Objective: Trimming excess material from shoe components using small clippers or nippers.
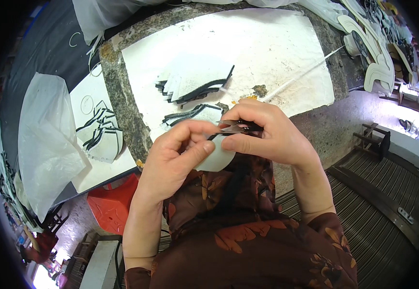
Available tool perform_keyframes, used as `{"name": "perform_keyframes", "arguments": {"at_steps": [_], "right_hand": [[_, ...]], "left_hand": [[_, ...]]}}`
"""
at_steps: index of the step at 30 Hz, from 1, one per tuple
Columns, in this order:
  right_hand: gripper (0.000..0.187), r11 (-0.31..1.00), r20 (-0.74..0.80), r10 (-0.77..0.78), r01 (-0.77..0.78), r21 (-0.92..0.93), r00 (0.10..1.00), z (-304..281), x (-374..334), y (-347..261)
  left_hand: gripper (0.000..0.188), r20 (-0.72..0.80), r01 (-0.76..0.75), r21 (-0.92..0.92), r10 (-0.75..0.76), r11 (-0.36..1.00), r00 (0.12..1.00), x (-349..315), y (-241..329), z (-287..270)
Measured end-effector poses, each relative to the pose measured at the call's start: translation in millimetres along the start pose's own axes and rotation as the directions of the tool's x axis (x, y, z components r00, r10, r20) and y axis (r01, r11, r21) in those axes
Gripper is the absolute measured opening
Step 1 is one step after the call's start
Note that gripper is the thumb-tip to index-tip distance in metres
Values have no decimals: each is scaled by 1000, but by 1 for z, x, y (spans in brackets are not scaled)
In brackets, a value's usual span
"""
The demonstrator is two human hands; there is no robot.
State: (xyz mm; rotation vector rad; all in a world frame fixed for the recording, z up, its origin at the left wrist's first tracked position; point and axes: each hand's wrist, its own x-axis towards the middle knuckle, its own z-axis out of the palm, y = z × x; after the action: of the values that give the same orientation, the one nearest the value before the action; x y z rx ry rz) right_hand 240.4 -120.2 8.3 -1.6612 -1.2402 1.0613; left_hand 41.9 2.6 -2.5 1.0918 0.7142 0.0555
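Just in front of my body, my left hand (168, 156) pinches a pale, rounded piece of sheet material (215, 160) with a black upper edge. My right hand (281, 130) is closed around small black-handled thread snips (242, 127), its thumb resting against the pale piece. The blades point left over the black edge, close to my left fingertips. Whether they touch a thread is too small to tell. Beyond my hands, a fanned stack of pale pieces with black edges (190, 79) lies on the white sheet (272, 48). A smaller group of such pieces (207, 114) lies nearer, partly behind my hands.
At left, more black-edged pieces (107, 144) lie beside a translucent plastic bag (48, 130). A red stool (113, 204) stands below. A narrow white strip (298, 82) runs toward a spool (351, 44) at right, near curved cream cut-outs (380, 72). Slatted wood (363, 212) lies at lower right.
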Motion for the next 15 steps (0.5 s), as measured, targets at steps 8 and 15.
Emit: {"name": "perform_keyframes", "arguments": {"at_steps": [8,15], "right_hand": [[11,940,34,168,-171,296,985,2,3,-2],[12,910,-2,226,-211,357,974,13,4,-8]], "left_hand": [[30,-12,-3,-130,1,992,1000,3,2,-15],[21,10,47,12,-47,999,999,-15,6,-27]]}}
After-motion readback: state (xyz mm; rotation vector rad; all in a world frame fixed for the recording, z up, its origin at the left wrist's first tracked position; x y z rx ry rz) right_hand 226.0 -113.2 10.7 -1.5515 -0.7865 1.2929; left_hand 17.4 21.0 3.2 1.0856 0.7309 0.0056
